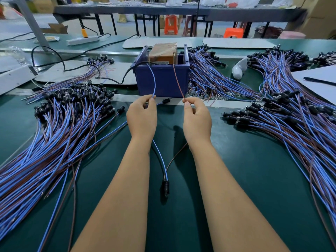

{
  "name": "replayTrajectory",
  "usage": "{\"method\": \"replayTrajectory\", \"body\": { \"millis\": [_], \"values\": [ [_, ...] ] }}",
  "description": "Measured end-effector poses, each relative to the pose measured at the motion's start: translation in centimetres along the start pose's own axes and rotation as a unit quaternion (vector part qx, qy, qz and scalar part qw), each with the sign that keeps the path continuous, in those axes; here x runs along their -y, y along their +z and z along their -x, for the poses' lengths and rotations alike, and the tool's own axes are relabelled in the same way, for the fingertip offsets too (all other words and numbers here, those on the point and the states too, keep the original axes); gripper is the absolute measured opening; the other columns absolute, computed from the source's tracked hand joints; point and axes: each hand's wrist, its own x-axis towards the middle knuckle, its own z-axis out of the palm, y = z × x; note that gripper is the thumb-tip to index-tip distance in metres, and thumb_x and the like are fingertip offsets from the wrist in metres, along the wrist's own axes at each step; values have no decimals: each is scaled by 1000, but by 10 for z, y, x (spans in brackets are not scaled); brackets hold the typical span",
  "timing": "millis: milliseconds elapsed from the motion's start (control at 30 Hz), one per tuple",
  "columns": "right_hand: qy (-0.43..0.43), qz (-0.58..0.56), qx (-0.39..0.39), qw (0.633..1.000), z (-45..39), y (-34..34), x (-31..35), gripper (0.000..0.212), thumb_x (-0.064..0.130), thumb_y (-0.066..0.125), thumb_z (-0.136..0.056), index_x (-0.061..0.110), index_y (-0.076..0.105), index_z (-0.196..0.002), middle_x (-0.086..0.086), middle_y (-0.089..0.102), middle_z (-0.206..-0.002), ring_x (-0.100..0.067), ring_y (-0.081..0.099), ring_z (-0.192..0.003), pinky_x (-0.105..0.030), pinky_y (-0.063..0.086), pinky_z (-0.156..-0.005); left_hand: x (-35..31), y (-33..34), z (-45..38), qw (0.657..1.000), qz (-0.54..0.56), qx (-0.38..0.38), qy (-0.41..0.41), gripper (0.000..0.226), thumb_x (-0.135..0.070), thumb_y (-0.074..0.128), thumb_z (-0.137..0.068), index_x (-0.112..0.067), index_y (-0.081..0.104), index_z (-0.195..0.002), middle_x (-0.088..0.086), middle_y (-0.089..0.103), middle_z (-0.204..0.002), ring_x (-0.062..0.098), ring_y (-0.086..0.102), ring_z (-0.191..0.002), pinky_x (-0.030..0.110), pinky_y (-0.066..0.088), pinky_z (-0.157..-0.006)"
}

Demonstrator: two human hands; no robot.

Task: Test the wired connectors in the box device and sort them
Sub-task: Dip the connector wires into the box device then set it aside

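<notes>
A blue box device [162, 79] with an orange-brown unit [164, 51] inside stands at the middle of the green mat. My left hand [141, 117] pinches a blue wire [154, 79] whose end reaches up to the box's top. My right hand [197, 119] pinches a brown wire [178, 80] that also runs up to the box. Both wires trail back between my forearms to one black connector [165, 187] lying on the mat. Another loose black connector [165, 101] lies just in front of the box.
Big heaps of blue-and-brown wired connectors lie at the left [60, 120], right [291, 120] and behind the box's right side [209, 77]. A black cable [112, 80] leads to the box. A white power strip [82, 40], a white object [239, 69] and paper [320, 80] lie farther off.
</notes>
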Motion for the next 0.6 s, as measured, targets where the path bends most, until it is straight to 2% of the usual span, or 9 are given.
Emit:
{"method": "replayTrajectory", "body": {
  "millis": [367,467,600],
  "values": [
    [-2,3,1,1000,0,0,0,18,27,43,-101,28,61,-104,14,49,-70,-7,45,-61,-27,36,-59,-1,-1,1,1000,15,10,-16,25,-20,52,-94,-17,74,-106,-17,50,-56,4,41,-49,23,33,-52],
    [-3,2,2,1000,0,0,1,18,27,43,-101,28,60,-104,13,49,-70,-7,44,-60,-27,36,-59,-1,-2,2,1000,13,19,-16,22,-20,51,-93,-23,73,-96,-19,48,-46,4,38,-45,24,32,-50],
    [-1,-5,4,1000,0,0,0,18,26,43,-101,27,61,-105,14,47,-70,-7,43,-61,-27,36,-61,-2,-2,3,999,14,25,-16,23,-20,51,-92,-34,67,-82,-17,47,-46,8,36,-47,25,32,-51]
  ]
}}
